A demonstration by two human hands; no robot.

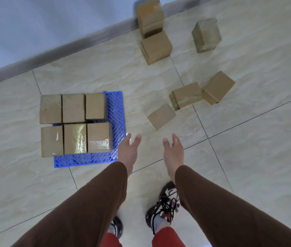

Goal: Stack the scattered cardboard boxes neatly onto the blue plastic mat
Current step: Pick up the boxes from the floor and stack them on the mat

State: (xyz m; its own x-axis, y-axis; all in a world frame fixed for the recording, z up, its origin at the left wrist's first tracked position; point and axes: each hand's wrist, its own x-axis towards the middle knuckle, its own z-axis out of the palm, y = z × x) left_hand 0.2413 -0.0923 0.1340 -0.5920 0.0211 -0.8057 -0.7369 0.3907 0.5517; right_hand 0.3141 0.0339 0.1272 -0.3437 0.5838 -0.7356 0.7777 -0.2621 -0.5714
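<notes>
Boxes (75, 124) untouched; both hands (129, 150) (173, 151) spread, holding nothing.

1. Floor (87, 73): large pale cream tiles with a faint wavy marbled pattern, glossy finish.
2. Grout lines (201, 122): thin and dark, running diagonally across the view and crossing at right angles.
3. Wall (34, 24): plain, pale bluish-white, occupying the upper left.
4. Skirting board (60, 49): grey strip where wall meets floor.
5. Light: soft and even, with mild sheen on the tiles.
</notes>
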